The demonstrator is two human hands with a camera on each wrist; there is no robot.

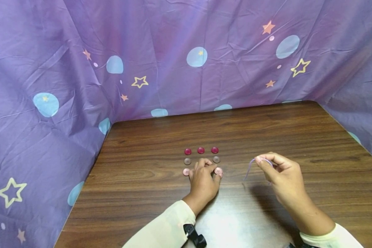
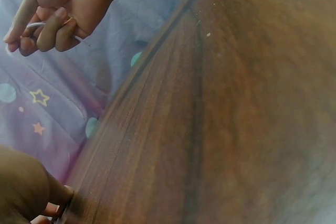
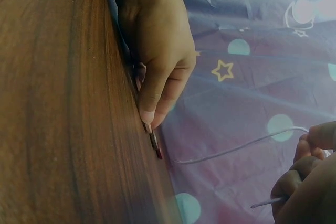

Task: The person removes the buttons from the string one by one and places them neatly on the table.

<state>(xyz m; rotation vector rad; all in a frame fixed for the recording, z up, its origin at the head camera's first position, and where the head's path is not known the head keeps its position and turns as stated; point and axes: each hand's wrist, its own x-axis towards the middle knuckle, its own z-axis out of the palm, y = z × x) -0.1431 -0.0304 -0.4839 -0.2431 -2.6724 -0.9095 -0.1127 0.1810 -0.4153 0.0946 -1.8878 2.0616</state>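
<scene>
My left hand [image 1: 204, 179] rests low over the table among small round buttons. Its thumb and a finger are at the edges of a pink button [image 1: 218, 171], pinching it against the wood. Another pink button [image 1: 186, 172] lies by the other side of this hand. Raised above the table to the right, my right hand [image 1: 283, 174] pinches a thin purple string [image 1: 249, 166] between thumb and fingertip. One end of the string [image 3: 231, 152] hangs down; in the right wrist view another end [image 3: 266, 202] sticks out below the curled fingers.
Beyond the left hand lie a dark red button [image 1: 200, 150] with one on each side of it, and brown buttons at left [image 1: 187, 161] and right [image 1: 216, 159]. A purple patterned cloth [image 1: 161, 44] hangs around the wooden table [image 1: 136, 199].
</scene>
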